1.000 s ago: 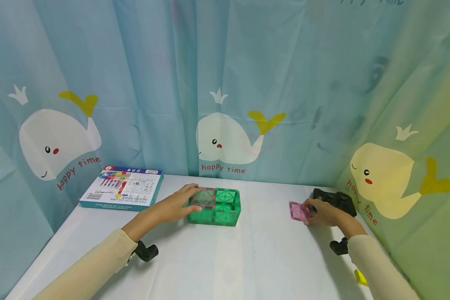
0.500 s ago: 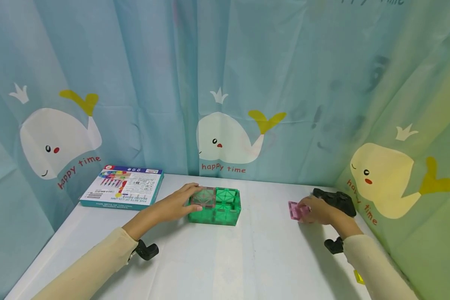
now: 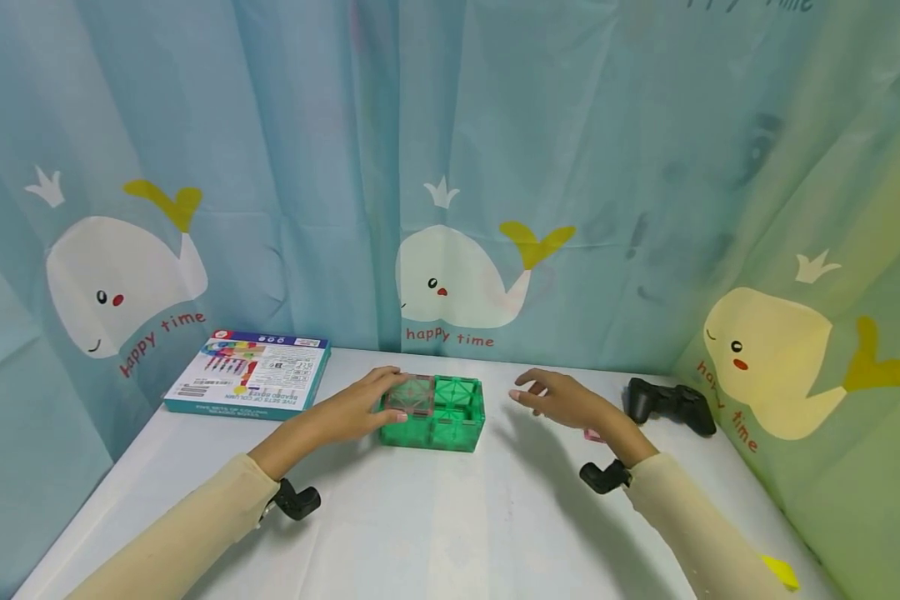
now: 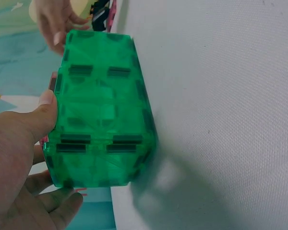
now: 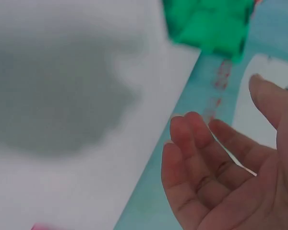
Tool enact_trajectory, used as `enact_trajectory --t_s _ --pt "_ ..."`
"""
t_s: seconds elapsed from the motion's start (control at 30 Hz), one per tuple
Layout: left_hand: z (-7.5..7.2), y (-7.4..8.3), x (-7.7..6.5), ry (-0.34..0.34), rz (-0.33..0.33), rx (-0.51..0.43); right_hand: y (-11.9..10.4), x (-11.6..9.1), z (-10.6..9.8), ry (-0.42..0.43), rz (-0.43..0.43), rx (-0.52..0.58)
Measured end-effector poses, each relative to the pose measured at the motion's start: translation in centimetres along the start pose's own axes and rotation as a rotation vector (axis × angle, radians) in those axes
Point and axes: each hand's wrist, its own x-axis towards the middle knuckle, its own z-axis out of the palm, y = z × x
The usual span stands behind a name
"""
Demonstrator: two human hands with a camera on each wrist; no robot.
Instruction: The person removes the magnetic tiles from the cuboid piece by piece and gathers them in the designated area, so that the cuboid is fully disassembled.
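Note:
A box built of translucent green magnetic tiles [image 3: 456, 432] stands mid-table, with open square compartments on its right side. One pink magnetic tile [image 3: 414, 394] lies over its left rear part. My left hand [image 3: 354, 410] holds the box at its left end, thumb at the front edge and fingers toward the back; the left wrist view shows the thumb [image 4: 44, 112] against the tile edge. To the right of the box my right hand [image 3: 562, 402] hovers empty, fingers loosely bent. Another pink tile [image 3: 593, 435] lies on the table, mostly hidden behind the right wrist.
A boxed bead set [image 3: 251, 375] lies at the back left. At the back right is a black game controller [image 3: 671, 404]. A yellow piece [image 3: 782, 572] sits near the right edge. A printed curtain [image 3: 330, 167] surrounds the table's back and sides.
My right hand has left the pink tile at the right and moved left toward the green box, with nothing in it. My left hand stays at the box.

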Motion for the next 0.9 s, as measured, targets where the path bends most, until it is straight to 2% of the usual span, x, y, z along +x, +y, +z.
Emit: enact_trajectory --t_s 0.17,0.3,0.57,0.9 --pt "0.0 0.0 0.1 -0.001 -0.001 0.002 -2.9 2.1 1.2 0.008 0.002 0.021" --pt "0.0 -0.1 0.1 -0.003 0.001 0.003 -4.2 3.1 2.3 -0.002 0.027 0.037" --pt "0.0 0.0 0.2 -0.011 0.007 0.008 -4.7 3.6 2.9 -0.024 0.056 0.136" --pt "-0.1 -0.1 0.1 -0.007 0.004 0.006 -4.5 3.4 2.2 -0.052 0.060 0.093"
